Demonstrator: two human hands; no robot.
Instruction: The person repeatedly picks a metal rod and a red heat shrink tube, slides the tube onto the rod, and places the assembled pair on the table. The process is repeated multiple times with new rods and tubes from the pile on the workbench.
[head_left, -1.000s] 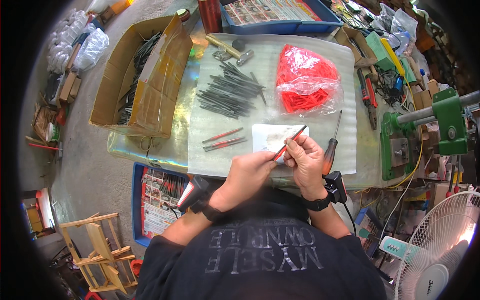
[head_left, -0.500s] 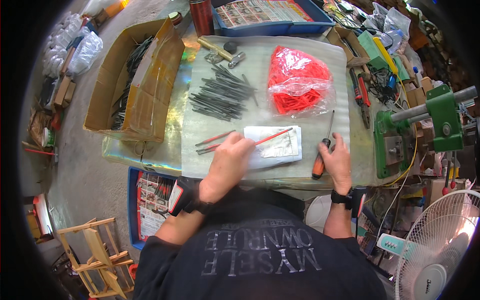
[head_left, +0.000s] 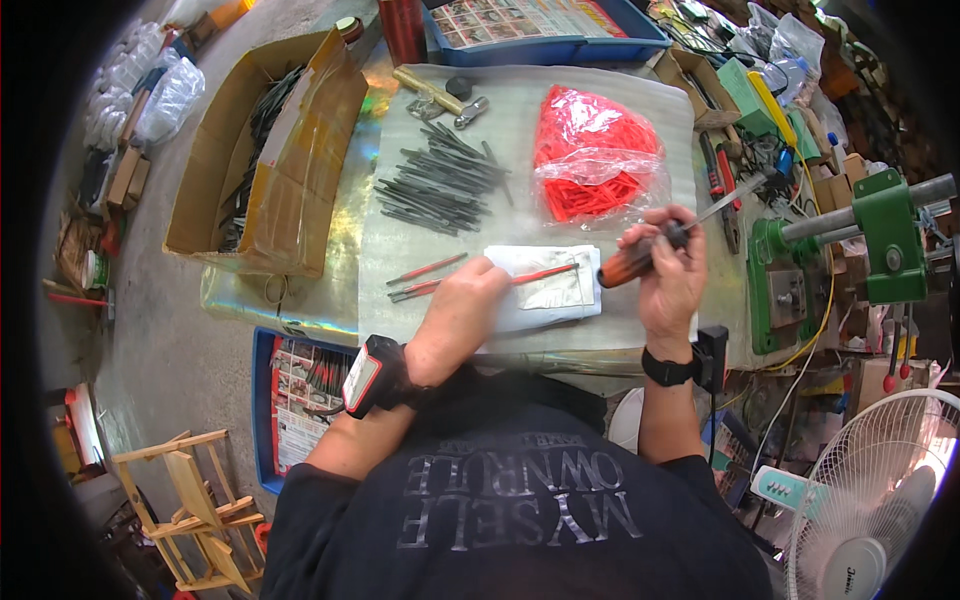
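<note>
My left hand point(head_left: 462, 308) is closed on a thin red rod point(head_left: 545, 273) with a dark tip. The rod sticks out to the right over a white paper pad point(head_left: 560, 312). Just left of that hand, more thin red-and-black rods point(head_left: 425, 270) lie on the pale foam sheet; whether one runs into my fist is hidden. In my right hand point(head_left: 672, 275) is a screwdriver point(head_left: 627, 263) with an orange-and-black handle, raised off the sheet, its shaft pointing up and to the right. Beyond my hands lie a pile of dark rods point(head_left: 440, 180) and a clear bag of red plastic pieces point(head_left: 597, 155).
A cardboard box point(head_left: 290, 190) of dark rods stands at the left. The hammer point(head_left: 440, 95) lies at the far side, near a blue tray point(head_left: 550, 57). Pliers point(head_left: 725, 185) and a green press point(head_left: 785, 270) occupy the right, with a fan point(head_left: 880, 500) below.
My right hand has picked the screwdriver up off the sheet and swung its shaft toward the right. My left hand stays nearly in place, the red rod tipped a little flatter.
</note>
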